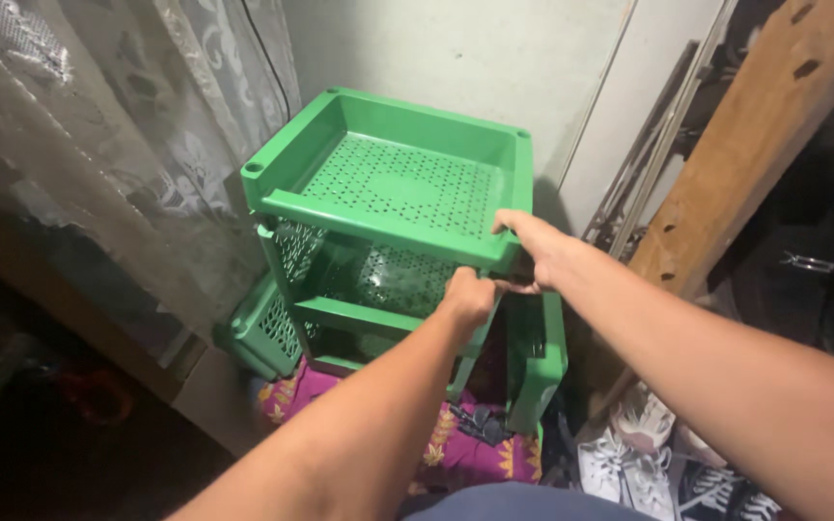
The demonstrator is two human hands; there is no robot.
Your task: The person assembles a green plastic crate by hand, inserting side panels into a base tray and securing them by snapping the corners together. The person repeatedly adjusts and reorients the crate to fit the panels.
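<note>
At the far left hangs a lace curtain [147,125], thin and patterned, with a dark wooden ledge [69,309] beneath it. Just right of the curtain stands a green plastic rack [388,207], set in the corner against the pale wall [475,53]. Its top tray is square, with a raised rim, a perforated floor and round sockets at the corners; lattice-sided lower tiers show below. It rests on a purple cloth with yellow flowers [456,449], which lies on the floor.

The left hand [468,297] is curled shut under the top tray's front right corner, its fingers seemingly closed on the corner post, though what exactly they hold is hidden. The right hand [538,253] is at that same corner, thumb and fingers pinching the tray's front rim.

The likely risk: the plastic looks light and thin, and both hands work on one corner, so an uneven pull could twist the rack, pop a post from its socket or tip it toward the curtain. The soft cloth gives poor footing too.

Further right, a wooden plank with slots [736,164] leans on the wall beside metal rods [644,169], and white sneakers [629,453] lie on the floor at the lower right.
</note>
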